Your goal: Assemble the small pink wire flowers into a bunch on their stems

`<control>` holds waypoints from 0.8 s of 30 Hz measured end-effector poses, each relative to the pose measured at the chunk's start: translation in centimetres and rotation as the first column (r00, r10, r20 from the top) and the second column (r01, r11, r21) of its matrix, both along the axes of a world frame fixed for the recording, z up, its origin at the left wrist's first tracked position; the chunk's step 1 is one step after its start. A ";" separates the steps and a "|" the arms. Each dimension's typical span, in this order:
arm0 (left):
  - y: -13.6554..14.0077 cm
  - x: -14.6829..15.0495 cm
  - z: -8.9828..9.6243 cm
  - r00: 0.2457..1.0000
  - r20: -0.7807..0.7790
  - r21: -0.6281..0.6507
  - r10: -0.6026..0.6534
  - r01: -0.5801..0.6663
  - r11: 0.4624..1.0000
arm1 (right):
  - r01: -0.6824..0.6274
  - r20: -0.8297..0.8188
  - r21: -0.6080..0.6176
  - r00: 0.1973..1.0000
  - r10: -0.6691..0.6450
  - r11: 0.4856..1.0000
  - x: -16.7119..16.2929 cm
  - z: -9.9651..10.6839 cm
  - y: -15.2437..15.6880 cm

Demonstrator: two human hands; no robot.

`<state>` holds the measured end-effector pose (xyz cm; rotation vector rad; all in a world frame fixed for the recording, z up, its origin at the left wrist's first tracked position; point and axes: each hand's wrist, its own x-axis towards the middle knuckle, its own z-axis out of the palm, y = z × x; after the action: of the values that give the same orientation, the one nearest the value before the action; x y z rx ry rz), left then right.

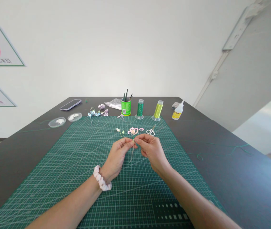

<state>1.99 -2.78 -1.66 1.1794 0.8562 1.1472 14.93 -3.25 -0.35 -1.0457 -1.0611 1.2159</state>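
A small pink craft flower [133,130] stands just above my fingertips, its pale stem strands [132,156] hanging down below them. My left hand [116,155] is closed in a pinch on the stem of this flower. Right beside it, my right hand [152,150] is pinched at the same spot under the blossom; what exactly lies between its fingertips is too small to make out. On the green cutting mat [78,171] near my hands are a leaf on a thin stem [118,130] and white-handled scissors [151,131].
Behind the mat stand a green can of tools [126,108], a dark green thread spool [140,109], a yellow-green spool [158,110] and a glue bottle [177,112]. To the left are finished flowers [97,113], shallow dishes [57,122] and a phone [70,105]. A stencil [171,212] lies in front.
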 end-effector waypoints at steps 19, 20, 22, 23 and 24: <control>0.1 0.0 -0.2 1.000 -0.010 0.000 0.019 -0.019 1.000 | 0.014 0.017 0.025 1.000 -0.014 1.000 0.1 -0.2 0.0; 0.1 0.0 -0.1 1.000 -0.010 -0.002 0.016 -0.016 1.000 | 0.017 0.017 0.024 1.000 -0.018 1.000 0.1 -0.1 0.0; 0.1 0.0 -0.1 1.000 -0.006 -0.007 0.012 -0.012 1.000 | 0.015 0.021 0.019 1.000 -0.015 1.000 0.1 -0.1 0.0; 0.1 0.0 0.0 1.000 -0.003 -0.010 0.010 -0.010 1.000 | 0.011 0.024 0.015 1.000 -0.011 1.000 0.1 -0.1 0.0; 0.1 0.0 0.0 1.000 -0.001 -0.010 0.005 -0.005 1.000 | 0.008 0.024 0.013 1.000 -0.009 1.000 0.0 -0.1 0.0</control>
<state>2.03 -2.69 -1.68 1.1697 0.8652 1.1456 14.97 -3.23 -0.46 -1.0566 -1.0807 1.1911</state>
